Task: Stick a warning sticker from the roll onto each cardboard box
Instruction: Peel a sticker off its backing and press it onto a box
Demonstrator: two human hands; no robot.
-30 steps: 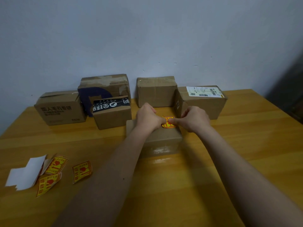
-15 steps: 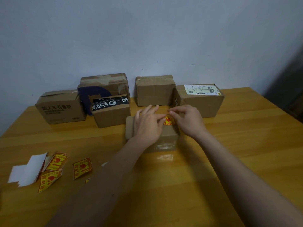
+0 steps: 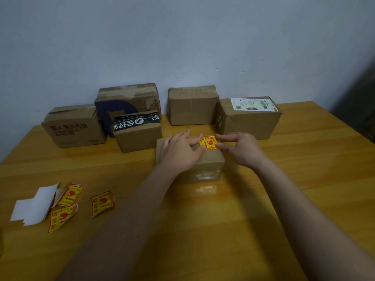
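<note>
Pressing the sticker (image 3: 208,142) flat atop the near box (image 3: 205,165), your left hand (image 3: 179,152) and right hand (image 3: 241,149) flank it, fingers (image 3: 194,139) extended, pinning opposite edges; spare stickers (image 3: 102,202) wait at 8 o'clock on the tabletop (image 3: 223,230).

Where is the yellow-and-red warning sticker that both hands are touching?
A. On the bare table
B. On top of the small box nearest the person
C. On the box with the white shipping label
B: the warning sticker lies on top of the nearest cardboard box, between the left hand and right hand.
</note>
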